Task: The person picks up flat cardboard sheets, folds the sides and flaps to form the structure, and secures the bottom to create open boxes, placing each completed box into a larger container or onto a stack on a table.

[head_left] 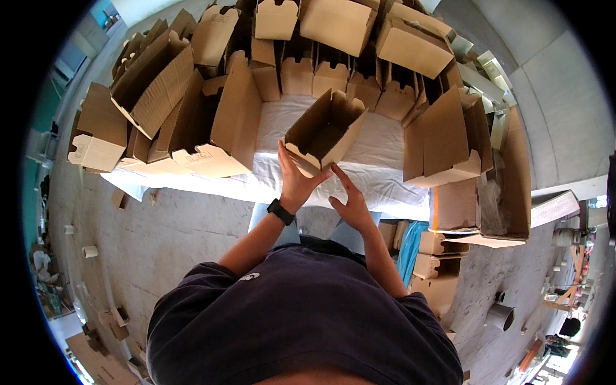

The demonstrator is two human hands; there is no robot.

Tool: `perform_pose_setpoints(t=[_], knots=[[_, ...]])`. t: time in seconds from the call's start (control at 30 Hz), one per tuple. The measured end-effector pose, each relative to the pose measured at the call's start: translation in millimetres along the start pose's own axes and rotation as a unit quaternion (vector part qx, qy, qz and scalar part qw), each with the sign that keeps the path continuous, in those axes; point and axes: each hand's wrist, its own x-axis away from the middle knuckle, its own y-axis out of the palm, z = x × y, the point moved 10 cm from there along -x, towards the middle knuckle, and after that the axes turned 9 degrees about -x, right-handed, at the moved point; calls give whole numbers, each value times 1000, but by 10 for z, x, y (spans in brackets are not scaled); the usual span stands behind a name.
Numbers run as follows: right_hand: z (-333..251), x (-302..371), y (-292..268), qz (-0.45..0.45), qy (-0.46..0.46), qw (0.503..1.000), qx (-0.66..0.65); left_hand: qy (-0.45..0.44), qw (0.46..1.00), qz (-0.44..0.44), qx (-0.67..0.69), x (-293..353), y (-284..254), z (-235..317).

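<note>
An open-topped brown cardboard box [345, 138] with notched end walls stands on the white cloth [273, 131] in front of me. My left hand [298, 185] is at its near end, fingers along the left corner and thumb across the lower front, gripping it. My right hand [353, 204] lies just right of the box's near corner. Its index fingertip is at that corner, and the thumb is spread away from the fingers. A dark watch [280, 212] is on my left wrist. The visible inside of the box holds nothing I can make out.
Similar open boxes ring the cloth: a large one [234, 122] at left, several along the back [297, 77], more at right [435, 138]. A larger carton [457, 208] with clear plastic stands at right. Below it are stacked boxes [436, 285] and a blue bag [410, 253].
</note>
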Motion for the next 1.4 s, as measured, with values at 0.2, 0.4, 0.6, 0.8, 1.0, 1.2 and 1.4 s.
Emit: perform_pose_setpoints(t=[0.2,0.4,0.6,0.8,1.0,1.2,1.4], knots=[[-7,2,7,-7,4,1000,-11,-27,999,22,-25,-21,-47,-1],[40,0,40,-16,-3,1000,4,-14,999,20,-36,-16,-29,-15],[60,23,44,-16,6,1000,4,-10,999,23,-40,-18,-33,-15],[84,31,43,-22,27,999,-1,10,998,19,-54,-38,-39,-7],[-10,32,-3,-11,4,1000,8,-1,1000,-3,-13,-115,-49,-126],[-21,61,-4,-21,11,1000,9,0,999,-22,28,-167,-32,-245],[-51,73,-90,7,13,1000,23,5,996,-49,79,-182,-112,-233]])
